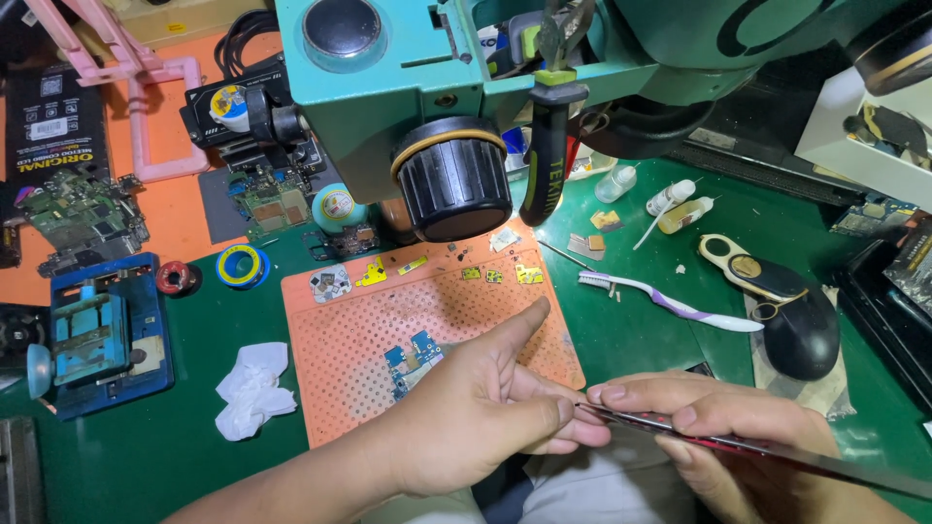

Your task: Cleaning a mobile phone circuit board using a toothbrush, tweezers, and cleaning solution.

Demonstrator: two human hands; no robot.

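Tweezers [738, 442] are pinched by right hand [718, 437] fingers; their tip is gripped by left hand [485, 408] fingers, just below the orange mat [340, 359].

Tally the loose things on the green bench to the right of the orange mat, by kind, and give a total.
Toothbrush: 1
Small squeeze bottles: 3
Computer mouse: 1
Yellow-trimmed looped tool: 1
Total: 6

A green-topped workbench [631, 340] sits brightly lit beneath a teal microscope body [388, 87].
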